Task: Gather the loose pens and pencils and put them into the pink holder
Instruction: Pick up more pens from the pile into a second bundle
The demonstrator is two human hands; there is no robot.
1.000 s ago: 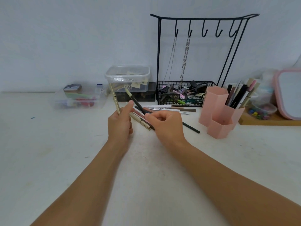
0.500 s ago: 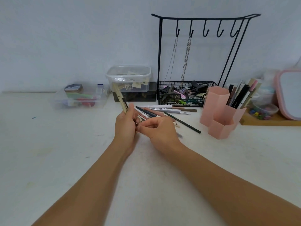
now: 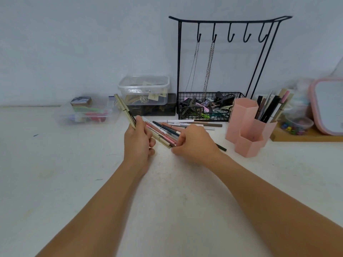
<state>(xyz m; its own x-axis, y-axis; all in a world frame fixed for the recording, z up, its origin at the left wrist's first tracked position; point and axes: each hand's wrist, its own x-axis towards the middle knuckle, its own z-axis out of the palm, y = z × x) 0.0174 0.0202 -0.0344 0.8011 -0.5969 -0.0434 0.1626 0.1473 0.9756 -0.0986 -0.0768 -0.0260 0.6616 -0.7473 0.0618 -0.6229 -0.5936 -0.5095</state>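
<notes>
My left hand (image 3: pixel 138 140) grips a gold pen and a dark pen (image 3: pixel 124 110) that stick up and to the left. To its right, my right hand (image 3: pixel 194 143) has its thumb and fingers pinching the near ends of a pile of loose pens and pencils (image 3: pixel 165 131) lying on the white table. More pens (image 3: pixel 185 122) lie flat behind the pile. The pink holder (image 3: pixel 245 127) stands to the right, its back compartment holding several pens (image 3: pixel 271 108).
A black wire rack (image 3: pixel 209 108) with hooks, chains and clips stands behind the pile. A clear lidded box (image 3: pixel 144 89) sits on a dark case, another clear box (image 3: pixel 87 113) is to the left. A pink-framed mirror (image 3: pixel 328 108) and a bead cup sit at far right.
My right hand passed the dark pen to my left hand, then moved right and down onto the pile on the table. My left hand stayed nearly in place.
</notes>
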